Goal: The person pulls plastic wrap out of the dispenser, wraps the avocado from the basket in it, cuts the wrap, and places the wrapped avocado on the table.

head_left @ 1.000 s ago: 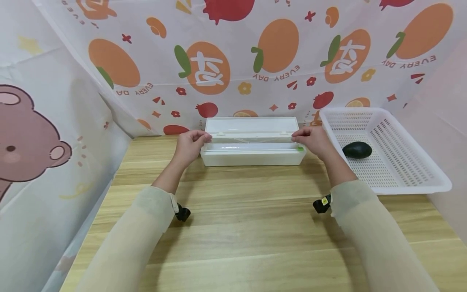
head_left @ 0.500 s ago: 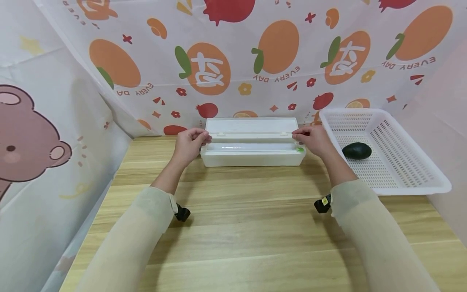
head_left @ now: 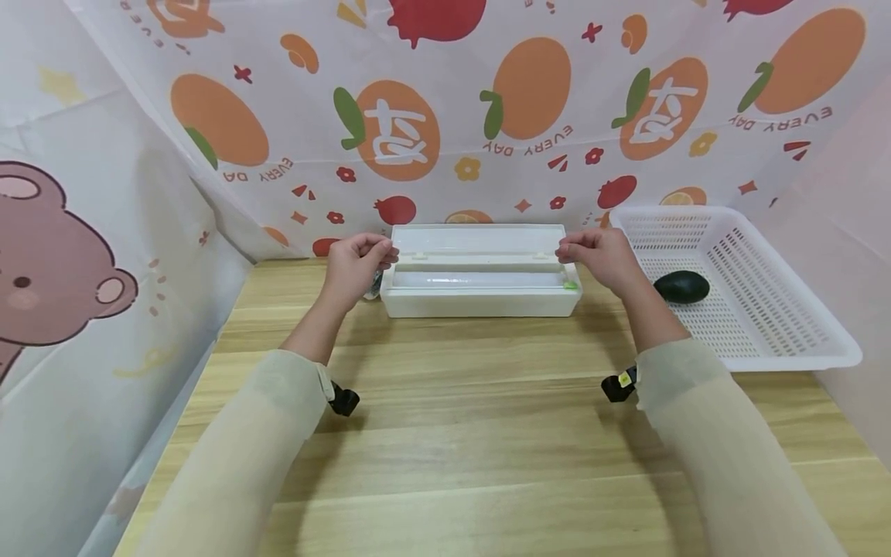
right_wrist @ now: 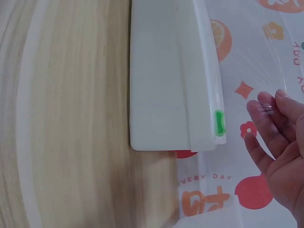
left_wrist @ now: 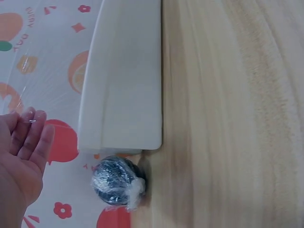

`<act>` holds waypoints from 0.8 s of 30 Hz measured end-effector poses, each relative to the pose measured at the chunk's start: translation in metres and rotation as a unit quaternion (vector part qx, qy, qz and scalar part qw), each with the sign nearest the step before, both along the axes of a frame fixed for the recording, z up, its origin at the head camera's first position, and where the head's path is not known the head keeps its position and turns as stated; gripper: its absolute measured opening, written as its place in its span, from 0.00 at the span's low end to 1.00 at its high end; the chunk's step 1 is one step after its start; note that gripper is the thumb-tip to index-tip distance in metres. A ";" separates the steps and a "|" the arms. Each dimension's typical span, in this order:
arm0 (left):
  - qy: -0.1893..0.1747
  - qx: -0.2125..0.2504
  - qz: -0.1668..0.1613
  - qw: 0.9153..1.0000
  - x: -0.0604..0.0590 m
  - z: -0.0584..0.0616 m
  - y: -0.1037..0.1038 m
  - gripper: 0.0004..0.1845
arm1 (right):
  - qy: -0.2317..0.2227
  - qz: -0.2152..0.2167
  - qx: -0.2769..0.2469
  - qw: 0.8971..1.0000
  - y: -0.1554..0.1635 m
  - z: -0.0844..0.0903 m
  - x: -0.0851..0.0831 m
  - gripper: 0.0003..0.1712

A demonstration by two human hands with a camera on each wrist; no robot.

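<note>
A white cling film dispenser stands at the table's back with its lid raised; the film roll shows inside. Above its left end, my left hand pinches one corner of a clear sheet of cling film between thumb and fingers. The other corner is pinched by my right hand above the right end, near the green slider. Faint streaks in both wrist views show the film stretched between the hands. Beside the dispenser's left end lies a dark round thing wrapped in film.
A white plastic basket stands at the right, holding a dark green oval fruit or vegetable. A printed sheet hangs close behind the dispenser. The wooden table stretches out in front.
Both hands have risen from the dispenser's inner edge, drawing the film upward. The wrapped thing at the left end has come into sight in the head view.
</note>
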State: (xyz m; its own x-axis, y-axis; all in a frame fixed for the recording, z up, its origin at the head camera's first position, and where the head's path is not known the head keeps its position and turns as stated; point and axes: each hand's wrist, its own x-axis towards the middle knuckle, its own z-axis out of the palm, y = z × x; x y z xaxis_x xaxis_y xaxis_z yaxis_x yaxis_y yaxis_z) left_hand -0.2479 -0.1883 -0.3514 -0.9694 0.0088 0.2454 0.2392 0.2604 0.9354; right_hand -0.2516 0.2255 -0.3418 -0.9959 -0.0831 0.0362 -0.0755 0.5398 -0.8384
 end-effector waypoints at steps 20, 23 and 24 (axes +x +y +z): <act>-0.010 0.007 0.013 1.000 -0.005 0.026 -0.002 0.16 | 0.012 -0.022 -0.031 0.999 -0.008 0.037 -0.009 0.17; -0.010 0.006 0.014 1.000 -0.005 0.032 -0.002 0.16 | 0.017 -0.020 -0.033 0.999 -0.008 0.043 -0.010 0.16; -0.012 0.006 0.016 1.000 -0.005 0.034 -0.002 0.16 | 0.018 -0.022 -0.031 0.999 -0.008 0.046 -0.010 0.16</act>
